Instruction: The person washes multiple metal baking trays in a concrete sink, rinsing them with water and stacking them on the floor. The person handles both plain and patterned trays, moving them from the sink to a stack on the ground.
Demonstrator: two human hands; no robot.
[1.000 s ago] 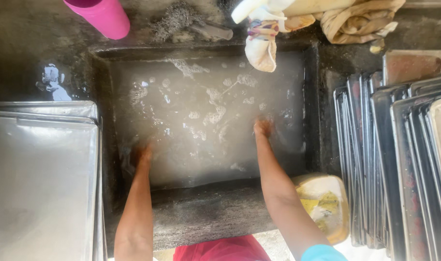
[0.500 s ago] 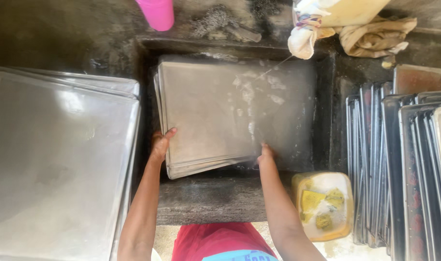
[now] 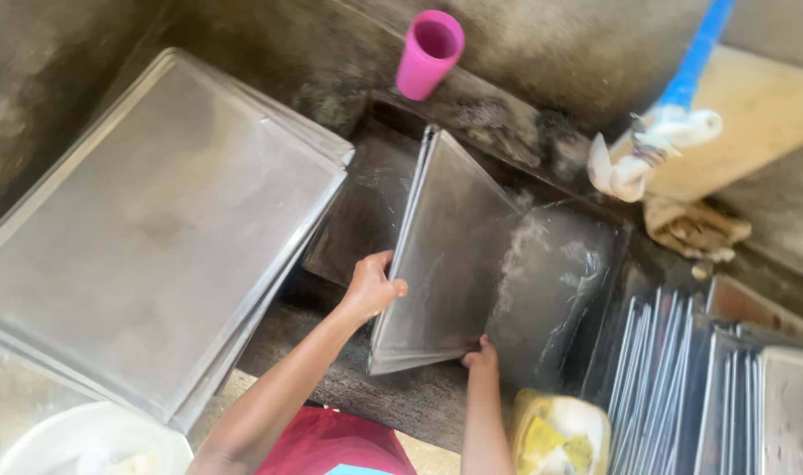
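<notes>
Now both hands clamped on tilted metal trays, left hand, right hand, pink cup behind.

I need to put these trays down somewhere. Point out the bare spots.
Bare: the top of the flat stack of grey metal trays on the left. Crowded: the dark sink basin with soapy water, and the upright metal trays racked on the right.
</notes>
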